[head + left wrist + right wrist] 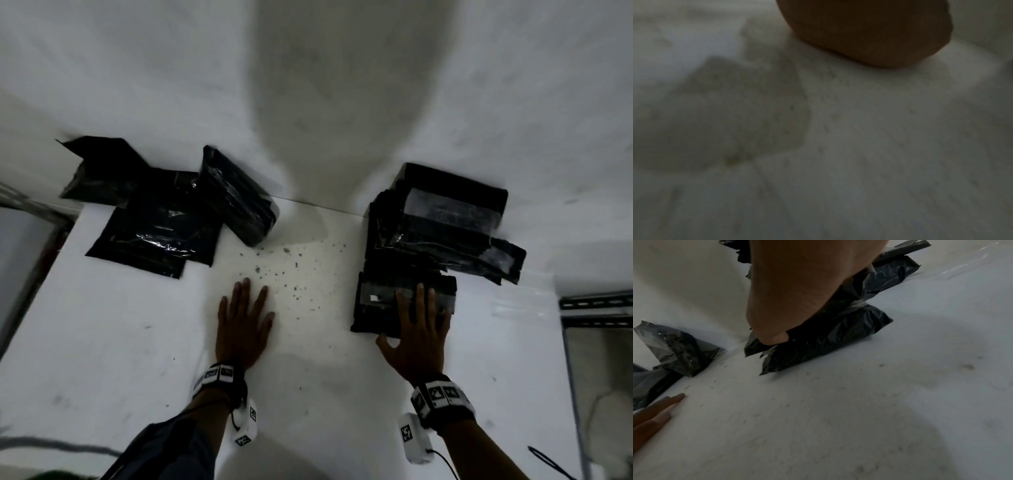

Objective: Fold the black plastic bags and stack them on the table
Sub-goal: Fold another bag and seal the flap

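Pressed flat under straight fingers, the folded black plastic bag nearest the person lies on the white table, with the right hand spread over its near right corner and the thumb splayed out at the bag's near edge. The right wrist view shows the thumb tip pushing down onto the crinkled black plastic; nothing is curled round or pinched. That bag sits at the front of a stack of folded black bags that reaches back to the white wall, some of them slid askew toward the right.

Well apart from it, the left hand lies palm down on the bare tabletop with fingers straight and slightly fanned, holding nothing. Its own wrist camera gives only a blur of palm and table surface. Small dark specks dot the table between the two hands.

Farther back on the left, a loose pile of flat, unfolded black plastic bags overlaps against the wall, glossy where the light catches them. Marker-tagged black and white bands wrap both wrists.
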